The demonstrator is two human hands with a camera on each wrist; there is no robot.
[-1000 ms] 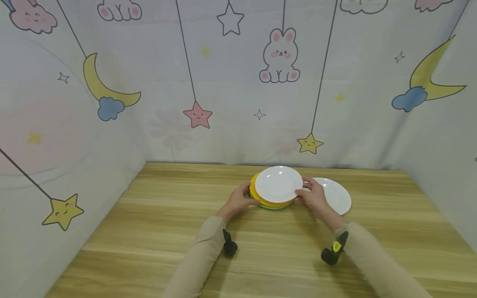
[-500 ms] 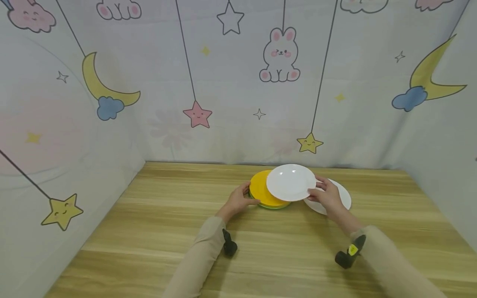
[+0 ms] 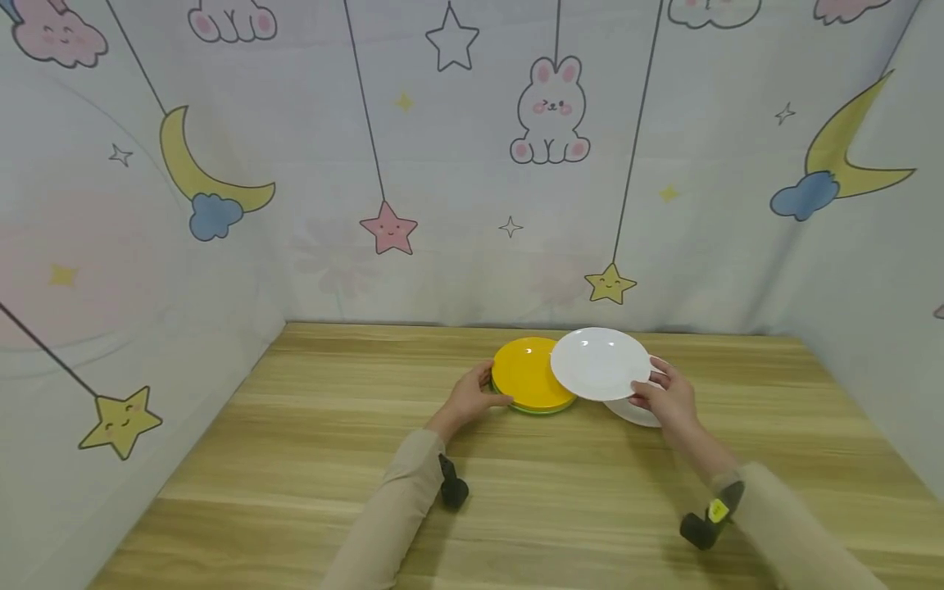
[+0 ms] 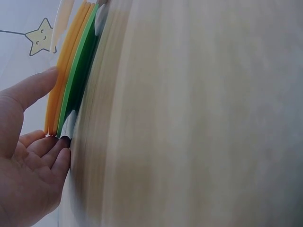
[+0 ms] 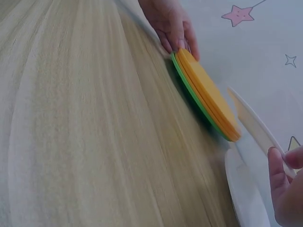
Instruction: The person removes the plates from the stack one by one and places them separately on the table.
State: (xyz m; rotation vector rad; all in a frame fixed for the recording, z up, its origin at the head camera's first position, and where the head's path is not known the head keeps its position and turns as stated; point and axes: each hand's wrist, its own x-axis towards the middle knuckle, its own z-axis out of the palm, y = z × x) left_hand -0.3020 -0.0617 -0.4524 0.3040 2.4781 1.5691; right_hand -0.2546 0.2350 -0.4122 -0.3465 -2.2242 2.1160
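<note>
Right hand (image 3: 671, 397) pinches a white plate (image 3: 599, 363) by its right rim, thumb on top, fingers below; plate is up off the tabletop (image 3: 546, 492), apart from the yellow plates (image 3: 527, 377) and above a second white plate (image 3: 636, 412). Left hand (image 3: 472, 393) holds the left edge of the yellow stack, green plate (image 4: 79, 78) underneath. Held plate looks stiff, fairly light, glossy so maybe slippery; material unclear, could chip if ceramic. Rim is the best hold. No brand readable; mark on the right wrist device's yellow tag (image 3: 718, 511) too small.
</note>
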